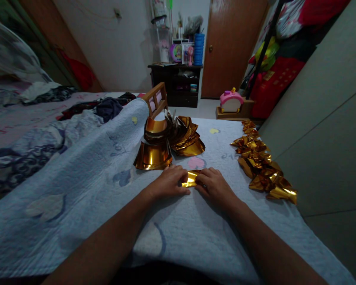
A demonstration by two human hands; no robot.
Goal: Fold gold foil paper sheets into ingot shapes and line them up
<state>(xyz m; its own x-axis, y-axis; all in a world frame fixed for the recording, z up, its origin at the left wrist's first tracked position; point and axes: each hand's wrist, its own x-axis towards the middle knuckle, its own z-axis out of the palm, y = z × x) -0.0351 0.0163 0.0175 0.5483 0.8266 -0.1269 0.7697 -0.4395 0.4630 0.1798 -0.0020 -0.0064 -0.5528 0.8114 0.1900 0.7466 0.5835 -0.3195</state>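
A small piece of gold foil paper (191,178) lies on the pale blue quilt (106,190) between my two hands. My left hand (169,182) presses on its left end with curled fingers. My right hand (215,184) pinches and presses its right end. Just beyond my hands stands a stack of curved gold foil sheets (166,144). A row of folded gold foil pieces (259,160) runs along the quilt's right side.
A small wooden chair back (156,99) rises behind the foil stack. Rumpled bedding and clothes (106,107) lie at the left. A grey wall (323,118) borders the right. A pink toy (230,101), a dark shelf unit (180,85) and a brown door (231,43) stand beyond.
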